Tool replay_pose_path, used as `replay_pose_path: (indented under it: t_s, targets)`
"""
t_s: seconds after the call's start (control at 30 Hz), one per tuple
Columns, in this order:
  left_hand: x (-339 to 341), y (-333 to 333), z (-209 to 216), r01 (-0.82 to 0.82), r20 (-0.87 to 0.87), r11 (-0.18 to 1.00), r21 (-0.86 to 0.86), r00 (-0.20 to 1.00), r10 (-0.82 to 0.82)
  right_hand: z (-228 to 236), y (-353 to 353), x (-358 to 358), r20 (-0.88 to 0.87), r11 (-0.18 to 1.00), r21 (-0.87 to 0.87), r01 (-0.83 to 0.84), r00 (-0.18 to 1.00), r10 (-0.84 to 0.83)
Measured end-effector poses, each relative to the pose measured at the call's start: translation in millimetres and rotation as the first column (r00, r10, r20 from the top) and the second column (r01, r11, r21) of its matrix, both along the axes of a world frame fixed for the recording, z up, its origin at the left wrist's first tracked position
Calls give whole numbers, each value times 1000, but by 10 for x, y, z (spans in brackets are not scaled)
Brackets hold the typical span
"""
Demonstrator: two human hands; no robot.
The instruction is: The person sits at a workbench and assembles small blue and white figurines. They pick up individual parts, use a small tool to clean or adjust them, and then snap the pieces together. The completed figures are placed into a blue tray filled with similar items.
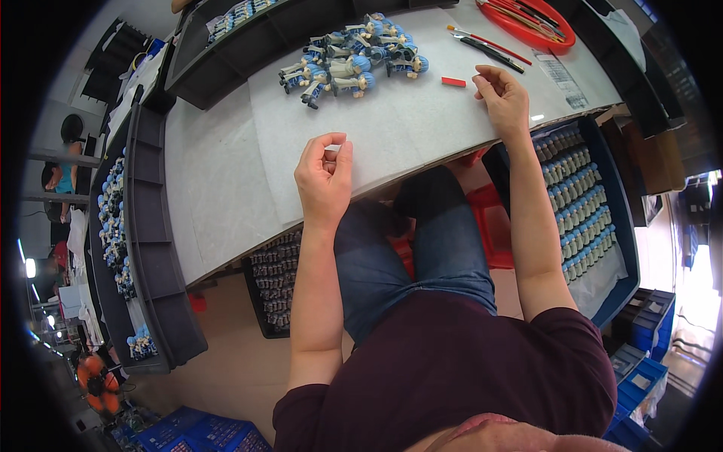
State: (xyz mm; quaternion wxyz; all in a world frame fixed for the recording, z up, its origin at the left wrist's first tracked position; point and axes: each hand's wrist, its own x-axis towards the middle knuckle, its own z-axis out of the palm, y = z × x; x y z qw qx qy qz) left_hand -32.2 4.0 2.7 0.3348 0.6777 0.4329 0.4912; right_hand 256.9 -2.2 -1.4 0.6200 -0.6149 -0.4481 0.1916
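My left hand [324,181] is just above the near edge of the white-covered table [226,181]. Its fingers curl in toward the thumb, and nothing shows in them. At the table's right side, my right hand [506,105] has its fingers bent, with a gap between thumb and forefinger and no object there. A small red block [453,82] lies just left of those fingertips. Farther back, a heap of small blue-haired figurines [350,64] lies on the white sheet, touching neither hand.
Brushes [489,45] lie beside a red oval tray [561,45] of tools. A dark compartment tray [226,64] stands at the back left; another [147,188] with figurines borders the left edge. A blue crate [621,279] of figurine rows sits right, a dark crate [275,286] below.
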Motion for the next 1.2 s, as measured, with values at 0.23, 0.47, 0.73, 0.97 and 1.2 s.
replay_pose_path:
  t_s: [0.23, 0.47, 0.73, 0.97, 1.2]
  targets:
    - [2, -4, -2, 4, 12, 1000, 7, 1000, -4, -1, -6, 1, 9, 1000, -6, 4, 1000, -4]
    - [-7, -3, -7, 10, 27, 1000, -7, 1000, -10, 28, -11, -19, 14, 1000, -6, 0, 1000, 1]
    - [-7, -17, 37, 10, 26, 1000, -21, 1000, -9, 28, -7, -23, 6, 1000, -10, 1, 1000, -1]
    - [-10, -11, 22, 12, 26, 1000, -17, 1000, -11, 19, -7, -16, 12, 1000, -21, 1, 1000, -1]
    - [-7, -7, 7, 7, 19, 999, 31, 1000, -8, 32, -17, -25, -10, 1000, -13, -1, 1000, 1]
